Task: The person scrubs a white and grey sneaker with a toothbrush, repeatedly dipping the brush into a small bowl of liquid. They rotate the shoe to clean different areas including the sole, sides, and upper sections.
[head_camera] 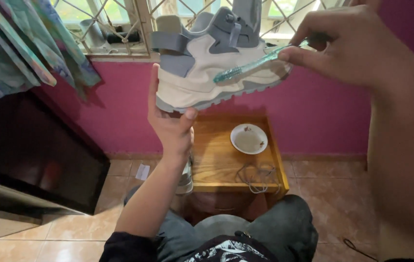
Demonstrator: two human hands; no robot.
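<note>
We grip the shoe (216,58) in our left hand (170,123), right hand (357,48) pinching the toothbrush (255,64) against its side; scrubbing looks midway, laces (258,177) off.

A small wooden bench (226,160) is set against a pink wall (323,111) on a tiled floor (333,189). A white bowl (248,139) is placed on the bench, and grey laces (258,175) are laid near its front edge. A patterned cloth (27,43) is hung at the upper left, beside a barred window (115,24). A dark cabinet (32,150) is seen on the left.
</note>
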